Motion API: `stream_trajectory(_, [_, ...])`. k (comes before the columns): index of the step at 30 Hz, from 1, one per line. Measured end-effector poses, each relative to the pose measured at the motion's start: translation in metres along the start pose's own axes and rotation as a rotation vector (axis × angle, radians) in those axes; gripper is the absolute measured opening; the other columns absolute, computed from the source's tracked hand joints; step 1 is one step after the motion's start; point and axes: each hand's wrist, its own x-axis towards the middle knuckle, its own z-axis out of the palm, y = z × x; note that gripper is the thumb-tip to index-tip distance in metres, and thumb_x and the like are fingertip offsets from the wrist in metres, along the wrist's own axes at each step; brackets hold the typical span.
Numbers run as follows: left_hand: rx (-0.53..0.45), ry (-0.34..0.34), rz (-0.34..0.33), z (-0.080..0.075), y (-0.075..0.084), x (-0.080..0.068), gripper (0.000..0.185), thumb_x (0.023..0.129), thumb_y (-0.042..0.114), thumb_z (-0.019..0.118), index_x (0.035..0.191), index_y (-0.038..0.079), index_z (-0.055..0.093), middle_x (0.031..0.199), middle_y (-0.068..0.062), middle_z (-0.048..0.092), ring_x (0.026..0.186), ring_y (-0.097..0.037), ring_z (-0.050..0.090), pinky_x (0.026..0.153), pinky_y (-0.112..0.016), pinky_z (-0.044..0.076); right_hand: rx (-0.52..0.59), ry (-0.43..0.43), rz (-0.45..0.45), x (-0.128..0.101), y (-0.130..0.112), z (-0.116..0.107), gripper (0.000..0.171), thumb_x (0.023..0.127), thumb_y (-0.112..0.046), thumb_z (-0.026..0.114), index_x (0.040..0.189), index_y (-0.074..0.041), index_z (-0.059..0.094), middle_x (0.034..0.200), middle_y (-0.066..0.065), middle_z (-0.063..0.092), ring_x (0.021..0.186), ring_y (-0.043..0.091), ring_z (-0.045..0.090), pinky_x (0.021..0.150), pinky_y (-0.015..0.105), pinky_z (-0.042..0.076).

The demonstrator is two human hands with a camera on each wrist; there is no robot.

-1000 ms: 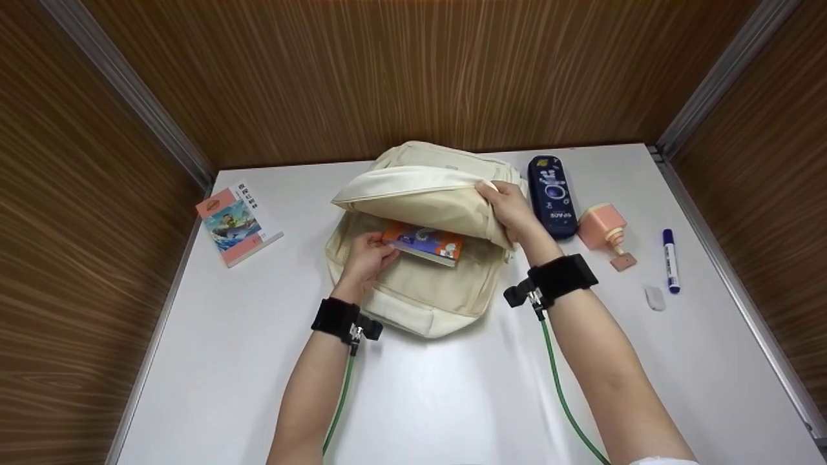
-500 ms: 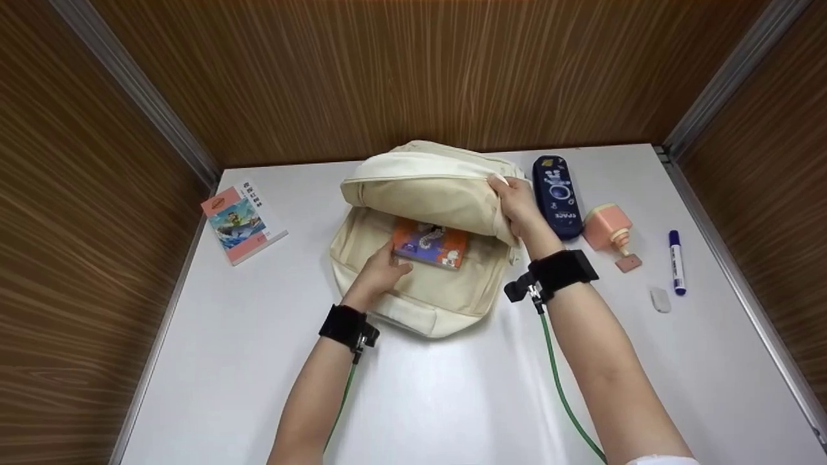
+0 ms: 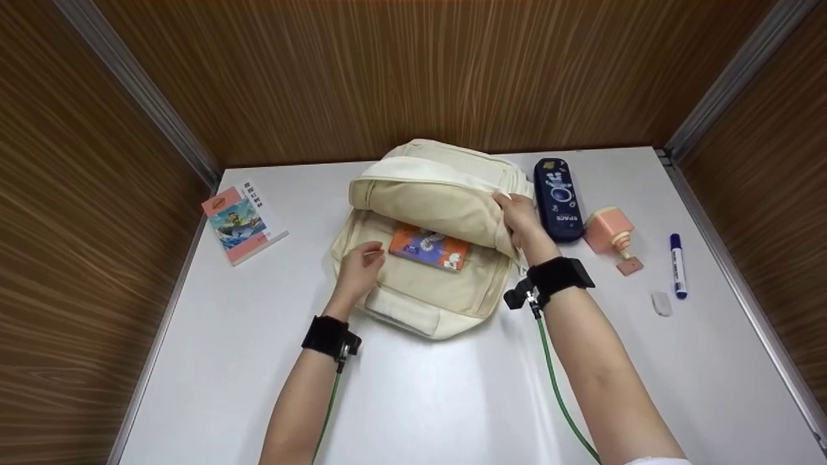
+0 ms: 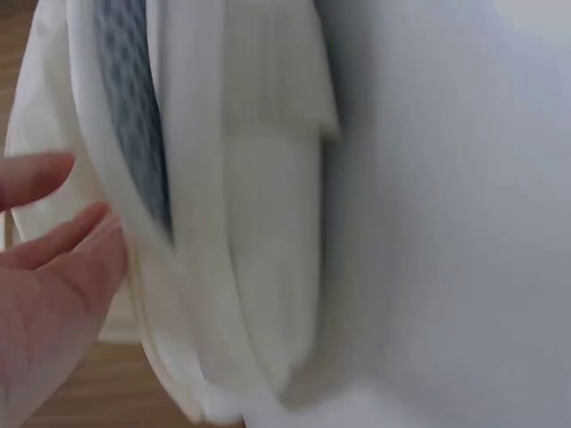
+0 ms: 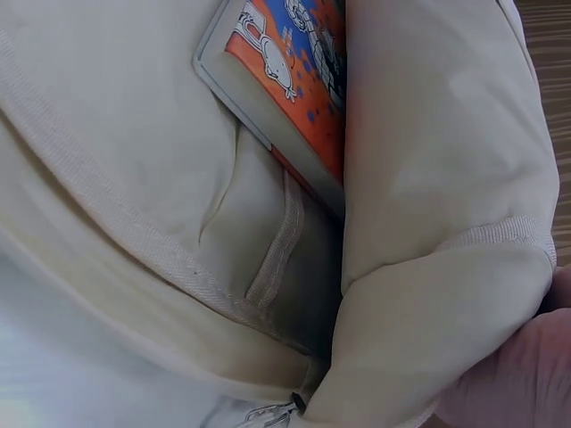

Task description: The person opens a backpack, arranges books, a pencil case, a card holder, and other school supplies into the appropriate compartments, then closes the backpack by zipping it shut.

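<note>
A cream backpack (image 3: pixel 446 294) lies on the white table with its front flap (image 3: pixel 433 203) raised. My right hand (image 3: pixel 522 216) grips the flap's edge at the right side, thumb on top. Inside lies an orange and purple book (image 3: pixel 428 247), its far part hidden under the flap; the right wrist view shows its page edge and cover corner. My left hand (image 3: pixel 359 268) is over the bag's left rim, just left of the book and apart from it, fingers loosely bent with nothing in them. In the left wrist view the left hand's fingers (image 4: pixel 62 241) appear beside the bag's side.
A pink and white book (image 3: pixel 242 226) lies at the far left. To the bag's right are a dark blue pencil case (image 3: pixel 559 200), a pink box-shaped item (image 3: pixel 609 230) with a stepped neck, a blue and white marker (image 3: pixel 678 266) and a small whitish piece (image 3: pixel 661 303). Wood-grain walls surround the table.
My left hand has let go of the orange book and drawn back to the left. The book now rests in the bag. My right hand still holds the flap, which shifted slightly.
</note>
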Motion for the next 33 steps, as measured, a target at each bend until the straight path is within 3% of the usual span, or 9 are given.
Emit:
stream_trajectory(4, [0.094,0.225,0.052,-0.037,-0.013,0.009,0.027,0.094,-0.003,0.054,0.119,-0.009,0.062,0.115,-0.025,0.061,0.109,-0.035,0.06,0.093,-0.041,0.048,0.017,-0.032,-0.008,-0.001,0.005,0.0,0.019,0.101,-0.025,0.055,0.095,-0.008,0.058,0.077,-0.003,0.055,0.065,0.007,0.055,0.063,0.021,0.048])
stream_trajectory(8, [0.324,0.293,0.004,-0.074,-0.034,0.02,0.03,0.096,0.002,0.053,0.121,-0.013,0.059,0.121,-0.031,0.053,0.117,-0.042,0.051,0.101,-0.047,0.039,0.012,-0.046,0.004,-0.005,0.008,0.0,0.02,0.101,-0.027,0.055,0.095,-0.008,0.058,0.073,-0.005,0.056,0.063,0.006,0.055,0.06,0.021,0.048])
stream_trajectory(13, [0.608,0.276,-0.133,-0.107,-0.061,0.024,0.044,0.1,0.015,0.052,0.133,-0.014,0.048,0.134,-0.035,0.042,0.128,-0.046,0.039,0.105,-0.055,0.032,-0.007,-0.055,-0.004,-0.007,0.013,0.0,0.022,0.101,-0.027,0.054,0.09,-0.008,0.057,0.07,-0.005,0.055,0.06,0.006,0.055,0.058,0.021,0.048])
stream_trajectory(16, [0.697,0.245,-0.22,-0.118,-0.067,0.024,0.053,0.101,0.022,0.052,0.139,-0.013,0.042,0.141,-0.036,0.035,0.134,-0.048,0.03,0.105,-0.064,0.027,-0.01,-0.05,-0.013,-0.007,0.014,0.001,0.022,0.101,-0.027,0.054,0.091,-0.008,0.058,0.071,-0.005,0.056,0.061,0.006,0.055,0.059,0.022,0.048])
stream_trajectory(22, [0.719,0.188,-0.326,-0.123,-0.069,0.024,0.059,0.102,0.027,0.05,0.146,-0.008,0.033,0.149,-0.035,0.021,0.139,-0.054,0.016,0.105,-0.069,0.02,-0.017,-0.041,-0.033,-0.007,0.015,0.004,0.022,0.101,-0.026,0.055,0.09,-0.008,0.059,0.072,-0.005,0.057,0.062,0.006,0.056,0.06,0.022,0.048])
stream_trajectory(27, [0.757,0.17,-0.341,-0.126,-0.071,0.023,0.066,0.102,0.03,0.049,0.154,0.0,0.021,0.156,-0.033,0.005,0.14,-0.055,0.006,0.106,-0.072,0.015,-0.031,-0.025,-0.051,-0.007,0.015,0.004,0.024,0.1,-0.026,0.056,0.084,-0.009,0.058,0.071,-0.005,0.057,0.061,0.007,0.055,0.06,0.022,0.047])
stream_trajectory(33, [0.787,0.105,-0.361,-0.129,-0.075,0.026,0.071,0.103,0.035,0.047,0.156,0.004,0.012,0.159,-0.028,-0.006,0.139,-0.058,-0.003,0.104,-0.074,0.011,-0.048,-0.032,-0.043,-0.006,0.016,0.002,0.026,0.101,-0.028,0.056,0.081,-0.01,0.058,0.069,-0.005,0.056,0.061,0.007,0.054,0.059,0.022,0.046])
